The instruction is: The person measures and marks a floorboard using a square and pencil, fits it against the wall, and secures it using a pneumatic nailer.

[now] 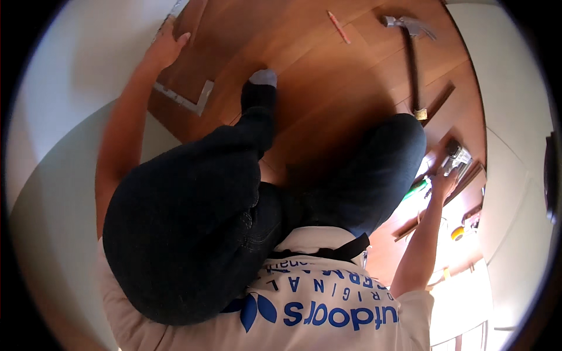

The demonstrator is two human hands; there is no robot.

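Observation:
My left hand rests at the far left by the edge of the wooden floor, its thumb spread away from the stretched fingers. Nothing shows in it. Nearer to me, an L-shaped grey metal piece lies at the same floor edge. My right hand reaches out past my right knee, its fingers closed around a silver-and-black tool, apparently a power tool. The exact kind is too small to tell. A green object lies beside that hand, next to a dark wooden strip.
A claw hammer lies at the far right, with a red pencil left of it. Another dark strip is near the handle. A yellow round item sits at right. White walls bound the floor; my bent legs fill the middle.

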